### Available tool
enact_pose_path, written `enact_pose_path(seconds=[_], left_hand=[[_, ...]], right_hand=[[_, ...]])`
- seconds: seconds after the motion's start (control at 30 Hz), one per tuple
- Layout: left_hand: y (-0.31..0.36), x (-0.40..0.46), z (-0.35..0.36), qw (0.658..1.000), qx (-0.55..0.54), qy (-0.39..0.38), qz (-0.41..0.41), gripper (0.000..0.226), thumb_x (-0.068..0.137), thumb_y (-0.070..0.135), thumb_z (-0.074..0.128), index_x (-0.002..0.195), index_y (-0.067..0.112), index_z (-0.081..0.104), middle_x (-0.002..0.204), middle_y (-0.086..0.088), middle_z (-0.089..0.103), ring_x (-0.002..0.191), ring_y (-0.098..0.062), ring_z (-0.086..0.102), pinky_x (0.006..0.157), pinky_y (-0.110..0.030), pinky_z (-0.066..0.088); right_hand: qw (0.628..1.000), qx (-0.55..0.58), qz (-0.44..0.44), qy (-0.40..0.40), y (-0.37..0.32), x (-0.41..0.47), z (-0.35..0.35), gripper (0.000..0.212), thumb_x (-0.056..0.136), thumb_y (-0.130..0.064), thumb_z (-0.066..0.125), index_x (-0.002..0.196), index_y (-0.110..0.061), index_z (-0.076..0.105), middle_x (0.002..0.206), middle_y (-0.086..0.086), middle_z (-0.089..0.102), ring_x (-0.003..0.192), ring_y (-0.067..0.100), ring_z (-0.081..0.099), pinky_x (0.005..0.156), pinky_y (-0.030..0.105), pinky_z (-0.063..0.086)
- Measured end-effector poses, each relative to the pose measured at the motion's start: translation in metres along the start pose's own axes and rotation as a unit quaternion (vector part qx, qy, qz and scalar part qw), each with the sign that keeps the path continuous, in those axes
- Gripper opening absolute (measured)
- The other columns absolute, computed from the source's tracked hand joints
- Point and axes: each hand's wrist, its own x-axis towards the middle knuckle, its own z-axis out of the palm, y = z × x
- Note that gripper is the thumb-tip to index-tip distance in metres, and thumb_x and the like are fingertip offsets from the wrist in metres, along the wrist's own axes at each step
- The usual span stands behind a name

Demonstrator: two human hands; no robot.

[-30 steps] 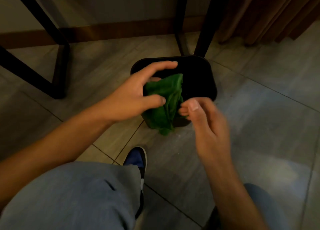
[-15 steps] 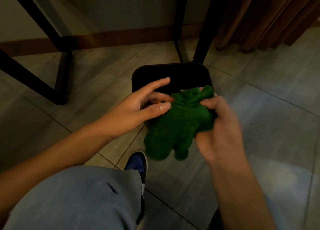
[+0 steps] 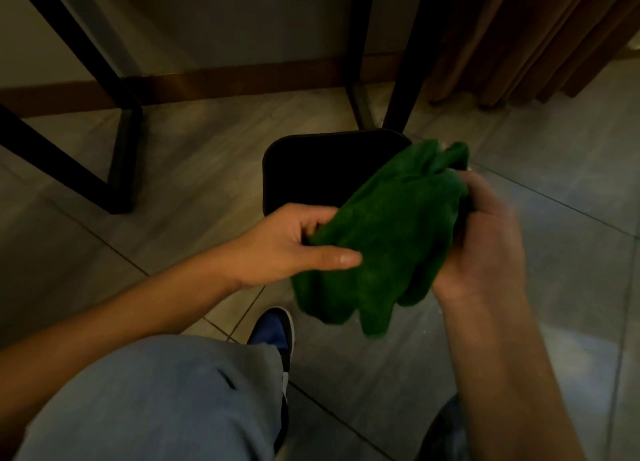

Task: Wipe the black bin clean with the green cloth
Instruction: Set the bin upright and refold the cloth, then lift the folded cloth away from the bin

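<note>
The black bin (image 3: 311, 169) stands on the tiled floor, a rounded square seen from above, its inside dark. In front of it and above its near right part hangs the green cloth (image 3: 388, 238), bunched and spread between both hands. My left hand (image 3: 294, 245) grips the cloth's left edge, thumb on top. My right hand (image 3: 485, 238) holds its right side, fingers wrapped behind the fabric. The cloth hides the bin's near right corner.
Black metal table legs (image 3: 121, 155) stand left of the bin, and two more legs (image 3: 401, 79) rise just behind it. A brown curtain (image 3: 519, 37) hangs at the back right. My knee in light jeans (image 3: 156, 401) and a blue shoe (image 3: 273, 332) are below.
The cloth has passed from my left hand alone into both hands and been pulled wider, moving right and nearer. My right hand has closed on it.
</note>
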Motion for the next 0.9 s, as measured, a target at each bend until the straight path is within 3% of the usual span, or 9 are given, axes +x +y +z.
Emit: enact_pose_path(seconds=[0.13, 0.27, 0.37, 0.47, 0.53, 0.6, 0.73, 0.8, 0.9], left_hand=[[0.013, -0.003, -0.013, 0.993, -0.032, 0.114, 0.017, 0.064, 0.083, 0.01, 0.066, 0.141, 0.026, 0.046, 0.117, -0.004, 0.073, 0.104, -0.022, 0.073, 0.08, -0.029, 0.06], [0.034, 0.0, -0.018, 0.994, -0.011, 0.089, 0.062, 0.076, 0.087, 0.001, 0.061, 0.152, 0.027, 0.031, 0.123, -0.004, 0.07, 0.102, -0.023, 0.072, 0.08, -0.03, 0.059], [0.056, 0.007, -0.022, 0.995, 0.014, 0.067, 0.071, 0.075, 0.087, 0.002, 0.064, 0.151, 0.027, 0.033, 0.106, -0.008, 0.071, 0.089, -0.022, 0.072, 0.075, -0.03, 0.059], [0.091, 0.012, -0.027, 0.997, -0.004, 0.052, 0.059, 0.073, 0.087, 0.006, 0.066, 0.149, 0.03, 0.037, 0.092, -0.024, 0.068, 0.082, -0.026, 0.07, 0.073, -0.033, 0.06], [0.119, 0.012, -0.032, 0.999, -0.006, 0.035, 0.036, 0.074, 0.088, 0.0, 0.064, 0.15, 0.028, 0.035, 0.088, -0.013, 0.073, 0.083, -0.021, 0.073, 0.073, -0.03, 0.059], [0.149, 0.01, -0.037, 1.0, 0.001, 0.005, 0.001, 0.077, 0.087, -0.003, 0.064, 0.15, 0.03, 0.034, 0.101, -0.012, 0.075, 0.09, -0.024, 0.075, 0.076, -0.032, 0.06], [0.219, -0.002, -0.054, 0.998, -0.015, -0.019, -0.055, 0.078, 0.088, 0.0, 0.068, 0.148, 0.038, 0.037, 0.108, -0.012, 0.073, 0.092, -0.021, 0.074, 0.077, -0.029, 0.059], [0.257, -0.01, -0.067, 0.997, -0.025, -0.009, -0.078, 0.078, 0.087, 0.004, 0.071, 0.148, 0.041, 0.037, 0.11, -0.008, 0.074, 0.095, -0.022, 0.074, 0.078, -0.029, 0.059], [0.301, -0.023, -0.085, 0.99, -0.037, 0.0, -0.133, 0.077, 0.086, 0.013, 0.075, 0.145, 0.047, 0.039, 0.109, 0.0, 0.074, 0.101, -0.022, 0.073, 0.082, -0.031, 0.059]], right_hand=[[0.99, -0.096, -0.009, 0.105, 0.003, 0.016, -0.033, 0.015, 0.099, -0.011, 0.057, 0.102, -0.011, 0.072, 0.085, 0.002, 0.071, 0.084, 0.016, 0.069, 0.07, 0.028, 0.059], [0.974, -0.183, -0.003, 0.135, 0.013, 0.02, -0.05, 0.018, 0.103, -0.023, 0.059, 0.116, -0.017, 0.07, 0.118, 0.005, 0.075, 0.115, 0.022, 0.071, 0.095, 0.039, 0.059], [0.96, -0.256, -0.039, 0.11, 0.013, 0.016, -0.041, 0.018, 0.103, -0.03, 0.058, 0.115, -0.023, 0.069, 0.116, 0.003, 0.076, 0.11, 0.02, 0.073, 0.088, 0.036, 0.059], [0.955, -0.293, 0.025, 0.035, 0.007, 0.007, -0.006, 0.053, 0.084, -0.064, 0.061, 0.119, -0.024, 0.069, 0.113, 0.004, 0.078, 0.104, 0.023, 0.075, 0.086, 0.039, 0.061], [0.963, -0.254, 0.09, -0.014, -0.002, -0.003, 0.027, 0.073, 0.075, -0.077, 0.061, 0.123, -0.023, 0.07, 0.115, 0.002, 0.078, 0.107, 0.02, 0.075, 0.084, 0.035, 0.062], [0.977, -0.156, 0.141, -0.035, -0.019, -0.015, 0.058, 0.063, 0.081, -0.063, 0.062, 0.122, -0.015, 0.071, 0.114, 0.007, 0.079, 0.105, 0.02, 0.076, 0.078, 0.03, 0.062], [0.977, -0.094, 0.187, -0.039, -0.056, -0.027, 0.124, 0.089, 0.066, -0.058, 0.091, 0.135, -0.009, 0.065, 0.132, 0.021, 0.069, 0.125, 0.039, 0.065, 0.108, 0.059, 0.048], [0.977, -0.069, 0.202, -0.025, -0.08, -0.029, 0.157, 0.09, 0.056, -0.05, 0.099, 0.13, -0.007, 0.069, 0.129, 0.027, 0.068, 0.122, 0.044, 0.066, 0.104, 0.058, 0.052], [0.973, -0.078, 0.216, -0.023, -0.123, -0.034, 0.198, 0.079, 0.047, -0.042, 0.103, 0.113, -0.006, 0.078, 0.118, 0.029, 0.072, 0.109, 0.043, 0.072, 0.084, 0.046, 0.062]])
